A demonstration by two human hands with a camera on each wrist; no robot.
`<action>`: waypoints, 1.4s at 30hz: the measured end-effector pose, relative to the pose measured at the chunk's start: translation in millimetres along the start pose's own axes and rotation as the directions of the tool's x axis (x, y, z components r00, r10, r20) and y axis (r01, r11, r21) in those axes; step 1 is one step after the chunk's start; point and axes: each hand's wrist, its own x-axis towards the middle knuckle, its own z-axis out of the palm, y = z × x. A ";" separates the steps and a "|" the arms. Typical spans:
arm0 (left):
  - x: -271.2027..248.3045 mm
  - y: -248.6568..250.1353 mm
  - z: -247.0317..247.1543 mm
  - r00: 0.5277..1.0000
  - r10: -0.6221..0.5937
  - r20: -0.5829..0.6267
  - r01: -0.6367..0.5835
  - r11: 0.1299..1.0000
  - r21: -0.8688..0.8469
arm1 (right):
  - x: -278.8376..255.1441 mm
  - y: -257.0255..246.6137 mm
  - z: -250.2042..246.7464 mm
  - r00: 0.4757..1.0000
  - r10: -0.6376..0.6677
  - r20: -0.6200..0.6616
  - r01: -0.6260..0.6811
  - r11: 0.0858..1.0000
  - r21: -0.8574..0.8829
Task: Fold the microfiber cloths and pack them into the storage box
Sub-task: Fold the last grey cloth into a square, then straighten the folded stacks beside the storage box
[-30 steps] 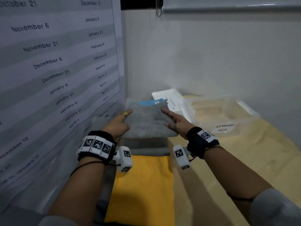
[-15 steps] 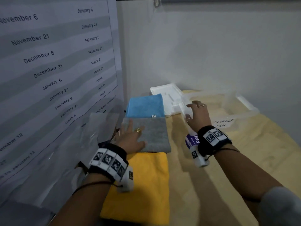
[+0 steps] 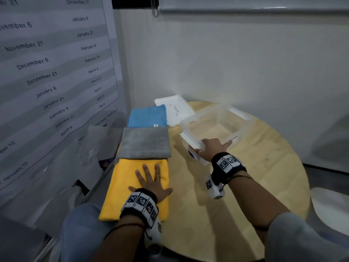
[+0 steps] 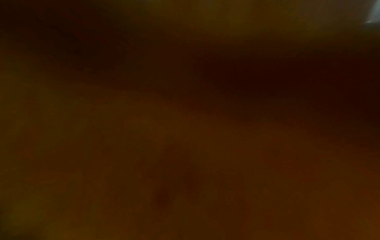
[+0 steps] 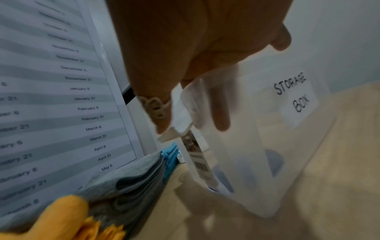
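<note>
Three folded cloths lie in a row along the table's left side: blue (image 3: 147, 116) farthest, grey (image 3: 144, 143) in the middle, yellow (image 3: 130, 188) nearest. My left hand (image 3: 151, 181) rests flat on the yellow cloth with fingers spread. The clear storage box (image 3: 217, 125) stands open to the right of the cloths, with a "STORAGE BOX" label (image 5: 296, 97). My right hand (image 3: 211, 148) grips the box's near left corner, fingers inside the rim (image 5: 221, 113). The left wrist view is dark and shows nothing. The grey cloth (image 5: 131, 183) and yellow cloth (image 5: 68, 216) show edge-on in the right wrist view.
A white lid (image 3: 174, 109) lies behind the box beside the blue cloth. The round wooden table (image 3: 255, 176) stands in a corner, with a date chart (image 3: 52, 72) on the left wall and a white wall behind. A white chair seat (image 3: 330, 207) sits at the right.
My left hand moved from the grey cloth back onto the yellow cloth. My right hand took hold of the storage box corner, and the box has shifted nearer.
</note>
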 end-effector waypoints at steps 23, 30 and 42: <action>-22.8 -82.7 -5.4 0.977 -0.177 -0.120 0.101 0.877 -0.470 | -117.0 -71.9 98.5 0.932 -0.146 0.332 -0.007 0.908 0.418; -24.8 -74.4 0.3 0.989 -0.112 -0.101 0.051 0.877 -0.478 | -98.3 -48.2 103.3 0.969 -0.051 0.240 -0.039 0.934 0.356; -50.2 -37.9 -3.1 0.999 0.030 -0.025 -0.035 0.980 -0.195 | -93.7 -16.3 85.6 0.986 0.165 0.034 -0.169 0.954 0.248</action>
